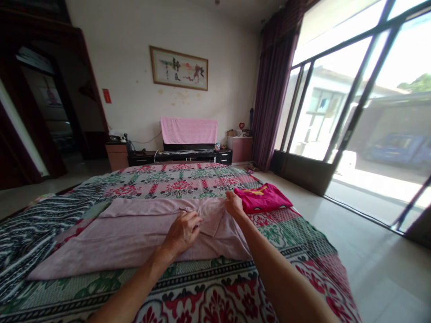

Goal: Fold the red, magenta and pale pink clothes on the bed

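A pale pink garment (128, 235) lies spread flat across the patterned bedspread (188, 179). My left hand (183, 231) rests on its middle, fingers curled and pinching a fold of the cloth. My right hand (233, 204) reaches further out and grips the garment's far right corner. Just to the right of that hand lies a folded bright magenta garment (261, 197) with a yellow mark on it.
A black-and-white zebra-striped cloth (37, 233) covers the bed's left side. Beyond the bed stand a low dark TV cabinet (182, 156) with a pink cloth (188, 130) draped over the screen. Tall glass doors (353, 116) and tiled floor (370, 251) lie to the right.
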The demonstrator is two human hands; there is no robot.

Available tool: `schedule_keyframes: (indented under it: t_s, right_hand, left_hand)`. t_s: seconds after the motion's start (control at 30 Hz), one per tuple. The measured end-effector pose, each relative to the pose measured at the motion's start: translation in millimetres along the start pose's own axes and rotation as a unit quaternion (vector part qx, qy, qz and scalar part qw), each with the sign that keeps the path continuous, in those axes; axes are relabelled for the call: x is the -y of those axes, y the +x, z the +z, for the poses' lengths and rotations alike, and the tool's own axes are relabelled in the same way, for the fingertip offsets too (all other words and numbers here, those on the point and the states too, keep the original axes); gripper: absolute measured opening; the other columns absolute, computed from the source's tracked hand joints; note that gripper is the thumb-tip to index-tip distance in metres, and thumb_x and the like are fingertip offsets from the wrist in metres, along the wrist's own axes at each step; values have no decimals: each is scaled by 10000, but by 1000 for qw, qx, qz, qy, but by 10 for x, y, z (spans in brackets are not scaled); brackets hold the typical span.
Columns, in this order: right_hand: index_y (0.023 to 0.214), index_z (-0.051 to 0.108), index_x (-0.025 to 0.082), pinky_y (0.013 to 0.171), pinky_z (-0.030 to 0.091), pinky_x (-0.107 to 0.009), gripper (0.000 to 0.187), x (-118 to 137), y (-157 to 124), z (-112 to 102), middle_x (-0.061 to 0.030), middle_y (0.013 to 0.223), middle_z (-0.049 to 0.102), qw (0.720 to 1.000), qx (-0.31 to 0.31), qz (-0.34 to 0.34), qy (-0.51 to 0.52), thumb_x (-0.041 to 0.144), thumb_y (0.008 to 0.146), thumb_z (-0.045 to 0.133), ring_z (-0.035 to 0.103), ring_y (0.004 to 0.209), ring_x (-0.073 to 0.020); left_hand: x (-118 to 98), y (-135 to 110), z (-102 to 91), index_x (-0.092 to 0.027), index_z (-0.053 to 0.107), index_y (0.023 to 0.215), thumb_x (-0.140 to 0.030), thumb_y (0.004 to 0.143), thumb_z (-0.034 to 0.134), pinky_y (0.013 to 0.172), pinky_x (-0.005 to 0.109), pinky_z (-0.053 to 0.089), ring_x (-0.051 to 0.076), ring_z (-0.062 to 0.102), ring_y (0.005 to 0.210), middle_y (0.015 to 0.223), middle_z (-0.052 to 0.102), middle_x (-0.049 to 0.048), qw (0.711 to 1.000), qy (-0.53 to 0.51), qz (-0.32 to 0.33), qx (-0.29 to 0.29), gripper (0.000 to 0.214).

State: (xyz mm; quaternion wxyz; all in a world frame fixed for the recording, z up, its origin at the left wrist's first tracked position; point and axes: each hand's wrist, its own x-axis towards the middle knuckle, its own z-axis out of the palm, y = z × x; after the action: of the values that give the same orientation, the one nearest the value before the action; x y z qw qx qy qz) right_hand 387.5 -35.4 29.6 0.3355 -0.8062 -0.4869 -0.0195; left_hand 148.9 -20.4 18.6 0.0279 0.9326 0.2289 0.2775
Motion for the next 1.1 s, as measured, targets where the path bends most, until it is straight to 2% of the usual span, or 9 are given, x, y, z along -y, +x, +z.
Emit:
schedule_keyframes:
  t_s: [0.1,0.23,0.4,0.57,0.67,0.77,0.97,1.1]
  right_hand:
    - [1150,623,112,831,468,-281,428,-173,20,85,-120,1023,694,999,-4,44,17,147,803,376,636,970,-218]
    - [1150,622,134,887,434,-246,423,-229,-12,160,-89,1080,680,997,-12,48,54,155,799,385,606,1029,-191]
    - [1110,644,168,916,420,-273,408,-241,13,150,-78,1087,676,997,12,35,69,139,791,392,601,1036,-207]
    - [1191,594,148,949,416,-280,449,-326,72,174,-81,1126,662,991,8,59,116,161,775,424,584,1081,-205]
    - [1231,561,161,982,400,-308,487,-392,107,201,-80,1194,627,989,15,54,134,180,757,450,548,1139,-215]
    - [1248,540,177,989,400,-318,540,-442,131,227,-81,1235,598,989,26,21,145,136,718,450,543,1145,-209]
    - [1279,501,189,979,413,-309,629,-472,153,244,-80,1242,586,989,41,-19,144,72,665,431,571,1105,-188]
    - [1262,523,190,979,404,-285,599,-437,144,220,-75,1242,589,993,41,-21,108,70,683,423,564,1112,-185]
  left_hand:
    - [-178,167,112,-198,675,963,-245,762,592,894,326,448,207,581,973,1015,653,70,999,-28,4,45,223]
    - [-239,232,247,-205,695,858,-272,785,579,846,285,444,181,588,909,902,661,45,996,-49,-16,76,153]
    - [-239,224,299,-221,705,798,-270,839,522,850,292,419,167,570,891,872,657,29,996,-59,-42,52,193]
    - [-270,199,308,-206,704,843,-338,812,561,830,304,422,187,561,882,875,644,46,997,-48,-41,45,198]
    - [-286,184,348,-203,698,812,-275,832,519,818,298,417,182,558,870,864,643,45,997,-41,-52,31,194]
    - [-277,188,376,-196,672,752,-208,833,488,804,290,413,171,559,844,831,643,40,997,-46,-59,8,202]
    - [-247,222,246,-179,606,687,-136,794,488,772,279,414,152,558,774,764,639,26,996,-77,-18,-49,166]
    - [-274,204,213,-171,616,688,-135,798,493,761,279,414,151,561,765,751,638,31,997,-69,19,-37,169]
